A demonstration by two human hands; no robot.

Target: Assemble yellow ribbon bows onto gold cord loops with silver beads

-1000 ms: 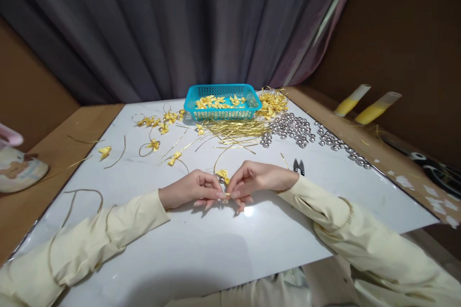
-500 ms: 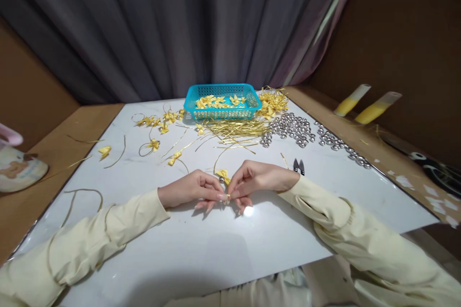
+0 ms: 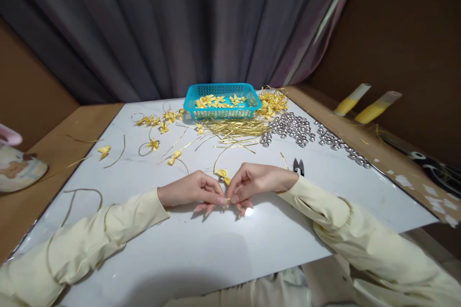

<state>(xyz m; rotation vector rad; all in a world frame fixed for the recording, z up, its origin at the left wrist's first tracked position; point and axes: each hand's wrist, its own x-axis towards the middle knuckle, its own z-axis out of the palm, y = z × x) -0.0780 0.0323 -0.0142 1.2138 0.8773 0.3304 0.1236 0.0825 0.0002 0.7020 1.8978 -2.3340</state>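
Observation:
My left hand (image 3: 200,189) and my right hand (image 3: 248,184) meet over the near middle of the white board. Both are closed in a pinch, thumb against finger, on a short bit of gold cord (image 3: 228,200) between the fingertips. Just beyond the fingertips lies a yellow ribbon bow (image 3: 223,174) with a silver bell (image 3: 221,179) beside it. From near this bow a thin cord (image 3: 215,159) curves away toward the back. Whether the pinched cord joins the bow is hidden by my fingers.
A blue basket (image 3: 222,114) holding yellow bows stands at the back. Around it lie gold cords (image 3: 237,128), heaped bows (image 3: 272,104) and silver bells (image 3: 293,127). Small black snips (image 3: 298,167) rest beyond my right wrist. A patterned cup (image 3: 21,170) stands at the left.
My fingertips have shifted slightly toward me, still pinching the gold cord. The bow, the bell and the things around them look unmoved.

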